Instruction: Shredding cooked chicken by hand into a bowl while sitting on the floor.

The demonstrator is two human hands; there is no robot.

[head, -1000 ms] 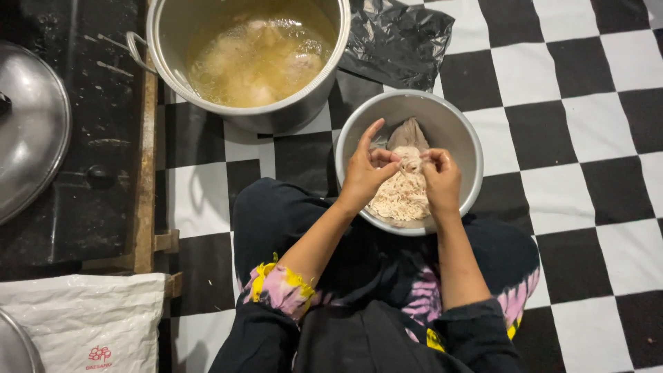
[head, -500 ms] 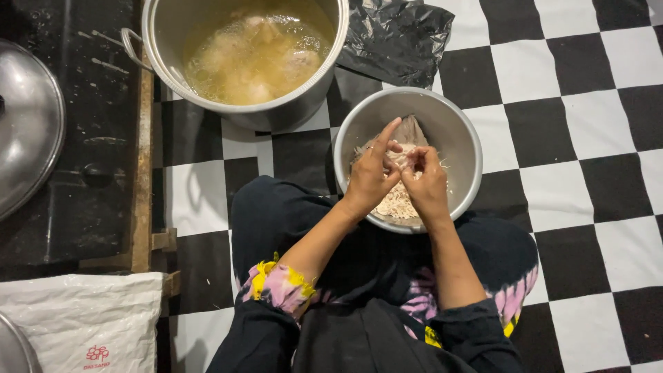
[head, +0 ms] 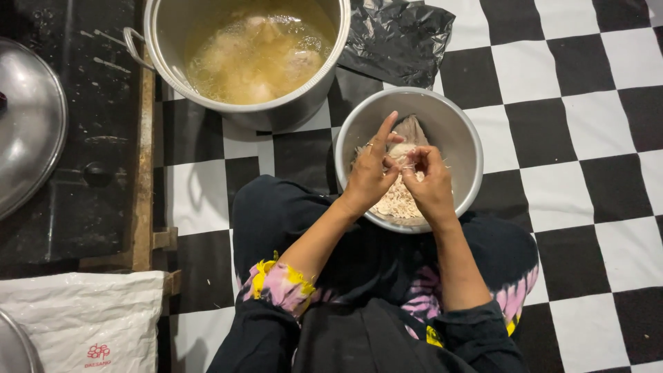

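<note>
**Both hands pinched a piece of cooked meat over the metal bowl**

While the small pale piece of meat (head: 402, 152) sat between the fingertips of both hands, it hung just above the shredded meat (head: 397, 200) heaped in the round metal bowl (head: 456, 131). The left hand (head: 369, 176) pinched it from the left with thumb and fingers, its index finger pointing up and away. The right hand (head: 428, 183) gripped it from the right, fingers curled onto the same piece. A larger greyish chunk (head: 413, 128) leaned against the far inner wall of the bowl. The bowl rested on a black-and-white checkered floor (head: 587, 103), against the person's dark-trousered lap, between the knees. Beyond the bowl lay a crumpled black plastic bag (head: 397, 38). To the far left of it stood a large metal pot (head: 173, 62) holding yellowish broth with pale pieces in it. Farther left, a round metal lid (head: 27, 124) lay on a dark surface, beside a wooden strip (head: 143, 173). A white plastic sack (head: 76, 318) lay near the left knee.
</note>
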